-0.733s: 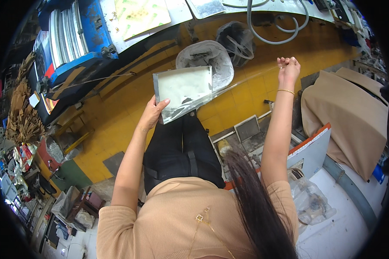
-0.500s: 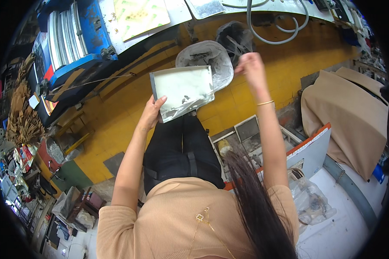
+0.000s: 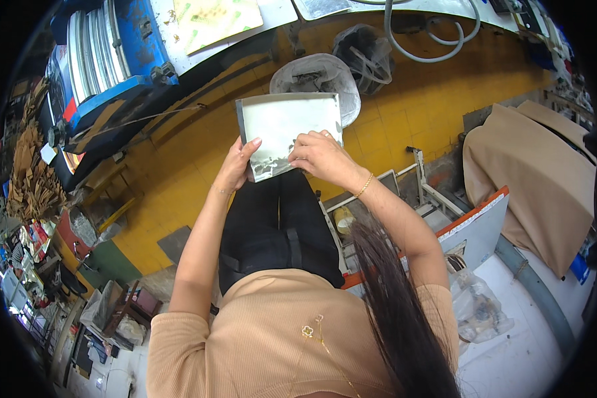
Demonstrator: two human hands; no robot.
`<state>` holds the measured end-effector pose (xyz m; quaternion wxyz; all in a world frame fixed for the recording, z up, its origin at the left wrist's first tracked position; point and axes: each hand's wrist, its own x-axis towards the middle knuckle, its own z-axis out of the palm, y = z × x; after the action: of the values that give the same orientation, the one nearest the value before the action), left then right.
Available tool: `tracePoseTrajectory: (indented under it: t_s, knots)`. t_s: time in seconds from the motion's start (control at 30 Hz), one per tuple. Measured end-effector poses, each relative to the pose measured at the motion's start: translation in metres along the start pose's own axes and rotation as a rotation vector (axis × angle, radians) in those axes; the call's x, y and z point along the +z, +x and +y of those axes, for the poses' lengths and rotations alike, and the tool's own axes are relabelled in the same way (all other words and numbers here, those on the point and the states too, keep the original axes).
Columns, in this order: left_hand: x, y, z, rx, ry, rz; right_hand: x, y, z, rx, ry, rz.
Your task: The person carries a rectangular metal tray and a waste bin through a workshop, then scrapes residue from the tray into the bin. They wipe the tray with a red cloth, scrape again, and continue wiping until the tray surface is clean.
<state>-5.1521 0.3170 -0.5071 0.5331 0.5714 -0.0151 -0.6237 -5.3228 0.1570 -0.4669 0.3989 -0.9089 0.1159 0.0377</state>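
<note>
Left hand (image 3: 235, 166): gripping the pale panel (image 3: 286, 121) by its left edge, thumb on top
Right hand (image 3: 324, 158): fingers curled over the panel's lower right; cannot tell if pinching
Panel: between the two hands

The left forearm (image 3: 204, 232) extends upward and slightly right, wrist nearly straight. The left hand (image 3: 235, 164) is in a gripping pose, thumb uppermost and angled right, its fingers largely hidden. The right forearm (image 3: 395, 205) slants up and left from a bent elbow. The right hand (image 3: 322, 156) is back-up, fingers bunched; a closed pinch cannot be confirmed.
</note>
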Motion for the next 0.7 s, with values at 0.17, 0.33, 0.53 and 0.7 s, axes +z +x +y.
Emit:
tracePoseTrajectory:
  t_s: [0.17, 0.33, 0.53, 0.7]
  knots:
    - [0.003, -0.002, 0.004, -0.01, 0.002, 0.006, 0.007, 0.009, -0.01, -0.256, -0.073, 0.003]
    - [0.005, -0.004, 0.007, -0.009, -0.001, -0.021, 0.013, 0.022, -0.013, -0.433, -0.153, -0.066]
    - [0.003, -0.007, 0.003, 0.004, 0.056, -0.052, 0.019, 0.031, -0.015, -0.407, -0.115, -0.036]
    - [-0.01, -0.006, -0.006, 0.004, 0.098, -0.037, -0.004, 0.038, 0.001, -0.11, 0.171, 0.224]
